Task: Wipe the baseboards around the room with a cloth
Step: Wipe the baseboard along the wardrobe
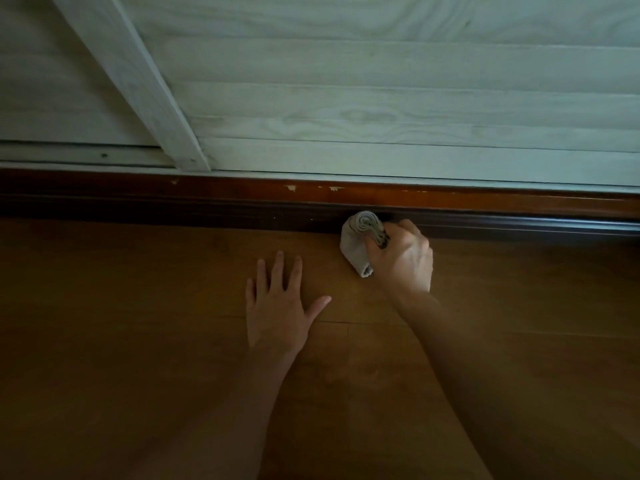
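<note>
Below the baseboard (pixel 242 202), the left hand (pixel 280 306) lies spread flat on the floor (pixel 138 306), likely bracing the person's weight. Rightward, the right hand (pixel 401 258) is clenched around a bunched cloth (pixel 356 240), pressing it against the baseboard's lower face.

Baseboard (pixel 207 199) across the view, between floor (pixel 138 306) in front and panelled wall (pixel 381 98) behind and above, with a slanted batten (pixel 138 81) on the wall at left. Left hand (pixel 280 306) flat on the floor, near the baseboard but apart from it. Just to its right, right hand (pixel 401 258) closed around a bunched cloth (pixel 356 240), cloth against the baseboard's lower edge.
</note>
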A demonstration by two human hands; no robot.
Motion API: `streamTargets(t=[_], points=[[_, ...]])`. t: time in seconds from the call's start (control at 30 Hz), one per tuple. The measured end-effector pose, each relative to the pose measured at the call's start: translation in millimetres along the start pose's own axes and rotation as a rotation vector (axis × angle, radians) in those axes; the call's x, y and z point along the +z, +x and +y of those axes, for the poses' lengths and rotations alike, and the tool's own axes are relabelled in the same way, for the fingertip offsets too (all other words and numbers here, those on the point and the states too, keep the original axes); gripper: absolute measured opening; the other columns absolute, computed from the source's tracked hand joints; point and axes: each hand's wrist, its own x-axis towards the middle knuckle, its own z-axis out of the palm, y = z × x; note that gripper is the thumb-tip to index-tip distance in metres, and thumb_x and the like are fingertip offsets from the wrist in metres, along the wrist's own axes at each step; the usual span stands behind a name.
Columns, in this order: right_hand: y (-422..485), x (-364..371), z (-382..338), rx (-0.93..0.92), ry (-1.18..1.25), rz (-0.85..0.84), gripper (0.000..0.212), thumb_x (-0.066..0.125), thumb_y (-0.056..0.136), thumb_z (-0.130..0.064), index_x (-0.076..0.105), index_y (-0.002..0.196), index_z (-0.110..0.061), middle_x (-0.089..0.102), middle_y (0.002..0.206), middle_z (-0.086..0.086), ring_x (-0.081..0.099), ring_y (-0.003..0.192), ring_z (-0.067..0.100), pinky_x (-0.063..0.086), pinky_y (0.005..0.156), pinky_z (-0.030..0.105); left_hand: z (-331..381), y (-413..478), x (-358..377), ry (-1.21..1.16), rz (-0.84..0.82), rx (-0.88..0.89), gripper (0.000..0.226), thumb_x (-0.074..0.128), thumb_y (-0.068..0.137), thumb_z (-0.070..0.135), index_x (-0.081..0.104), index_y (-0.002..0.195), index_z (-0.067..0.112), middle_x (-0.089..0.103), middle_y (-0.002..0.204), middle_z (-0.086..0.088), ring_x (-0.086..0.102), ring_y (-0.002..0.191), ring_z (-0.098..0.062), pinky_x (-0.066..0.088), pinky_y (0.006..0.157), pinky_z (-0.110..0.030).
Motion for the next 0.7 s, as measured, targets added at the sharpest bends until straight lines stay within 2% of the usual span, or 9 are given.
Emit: streamTargets(t=[0.17,0.37,0.57,0.7], points=[[1,-9,17,0.08,0.006,0.052,0.022,0.068,0.084,-0.026,0.064,0.071,-0.009,0.056,0.078,0.004,0.058,0.064,0.031,0.053,0.058,0.043,14,1,-5,0.006,-0.007,-0.011,0.088,0.02,0.087,0.083,0.003,0.159,0.037,-0.006,0.169,0.001,-0.006,0.154,-0.033,0.01,0.123,-0.055],[7,-17,23,-0.06,-0.033,-0.024,0.023,0.067,0.087,-0.032,0.068,0.081,-0.01,0.061,0.088,0.005,0.063,0.065,0.032,0.054,0.057,0.04,45,2,-3,0.034,-0.004,0.054,0.085,0.015,0.085,0.082,0.008,0.158,0.039,0.0,0.169,0.001,0.001,0.154,-0.029,0.013,0.122,-0.056],[13,-51,73,0.054,-0.012,0.016,0.022,0.069,0.085,-0.029,0.067,0.077,-0.009,0.058,0.082,0.002,0.06,0.064,0.031,0.052,0.056,0.038,92,11,-2,0.048,0.025,0.181,0.08,0.015,0.088,0.079,0.01,0.158,0.04,0.002,0.169,0.004,0.003,0.154,-0.024,0.011,0.123,-0.053],[15,-72,95,0.099,0.021,0.038,0.023,0.069,0.085,-0.03,0.066,0.081,-0.007,0.058,0.085,0.005,0.06,0.069,0.031,0.051,0.06,0.039,125,14,5,0.048,0.026,0.24,0.081,0.009,0.088,0.08,0.011,0.157,0.039,0.006,0.168,0.004,0.004,0.154,-0.023,0.014,0.123,-0.054]])
